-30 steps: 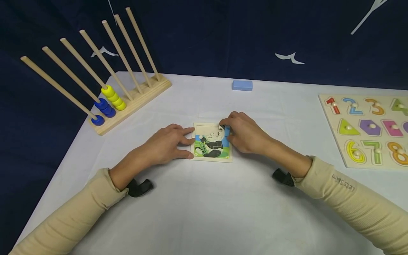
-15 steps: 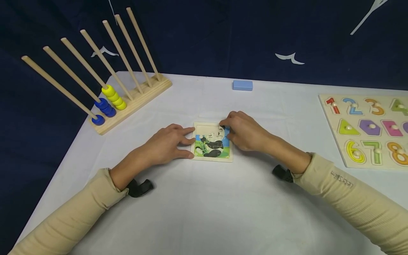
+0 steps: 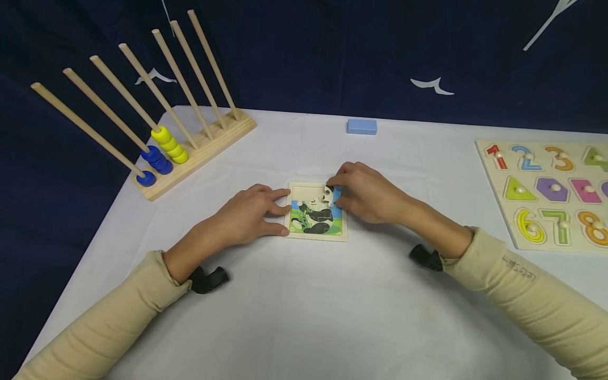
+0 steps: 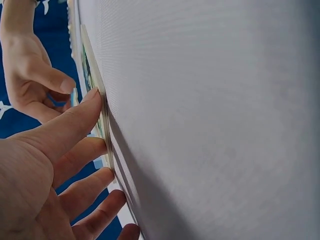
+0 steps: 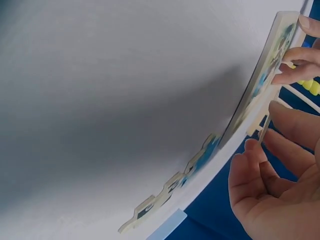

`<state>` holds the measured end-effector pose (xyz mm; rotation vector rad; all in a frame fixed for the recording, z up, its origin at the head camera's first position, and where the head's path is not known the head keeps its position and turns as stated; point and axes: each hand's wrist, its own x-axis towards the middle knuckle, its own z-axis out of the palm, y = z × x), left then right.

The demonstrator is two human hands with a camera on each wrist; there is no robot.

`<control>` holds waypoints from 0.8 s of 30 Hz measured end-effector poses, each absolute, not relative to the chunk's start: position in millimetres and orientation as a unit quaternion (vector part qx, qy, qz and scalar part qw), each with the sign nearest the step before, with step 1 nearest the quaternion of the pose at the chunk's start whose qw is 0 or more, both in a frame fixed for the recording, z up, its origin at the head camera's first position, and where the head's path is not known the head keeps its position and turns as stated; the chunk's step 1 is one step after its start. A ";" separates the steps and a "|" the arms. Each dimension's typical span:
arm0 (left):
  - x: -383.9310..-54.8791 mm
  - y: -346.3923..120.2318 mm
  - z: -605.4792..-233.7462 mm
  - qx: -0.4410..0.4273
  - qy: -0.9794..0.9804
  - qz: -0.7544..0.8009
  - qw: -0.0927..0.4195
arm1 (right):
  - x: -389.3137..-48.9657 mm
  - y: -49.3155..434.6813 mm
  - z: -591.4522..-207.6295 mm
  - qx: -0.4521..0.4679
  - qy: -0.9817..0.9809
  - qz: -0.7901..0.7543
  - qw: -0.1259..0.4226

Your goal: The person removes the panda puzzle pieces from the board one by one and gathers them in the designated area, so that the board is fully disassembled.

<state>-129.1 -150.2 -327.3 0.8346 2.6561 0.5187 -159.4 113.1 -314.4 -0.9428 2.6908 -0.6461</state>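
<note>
A small wooden panda jigsaw puzzle (image 3: 315, 219) lies on the table, with bare wood showing at the upper left of its tray. My left hand (image 3: 247, 214) rests against the tray's left edge, its fingers spread and fairly straight. At the upper right corner, my right hand (image 3: 370, 195) pinches a puzzle piece (image 3: 329, 196) printed in white, black and blue. The right wrist view shows that piece edge-on (image 5: 265, 129) between thumb and fingertips, clear of the tray. Several loose puzzle pieces (image 5: 172, 184) lie on the cloth there; the right hand hides them from the head view.
A wooden rod stand (image 3: 204, 150) with blue and yellow beads stands at the back left. Near the back edge lies a blue block (image 3: 362, 126). A number and shape board (image 3: 546, 192) occupies the right side. White cloth covers the table (image 3: 304, 306).
My right hand has risen slightly from the tray, and the pinched puzzle piece has shifted and tilted a little with it. The left hand and the tray stay in place.
</note>
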 end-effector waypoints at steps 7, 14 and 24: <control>-129.0 -149.5 -327.5 0.291 0.927 0.178 0.153 | -157.7 122.7 -314.9 -0.342 0.908 -0.216 0.107; -129.5 -149.4 -327.7 0.288 0.927 0.180 0.156 | -154.8 131.0 -315.9 -0.345 0.905 -0.224 0.107; -129.5 -150.1 -328.0 0.289 0.927 0.182 0.155 | -145.6 144.9 -312.6 -0.327 0.913 -0.221 0.101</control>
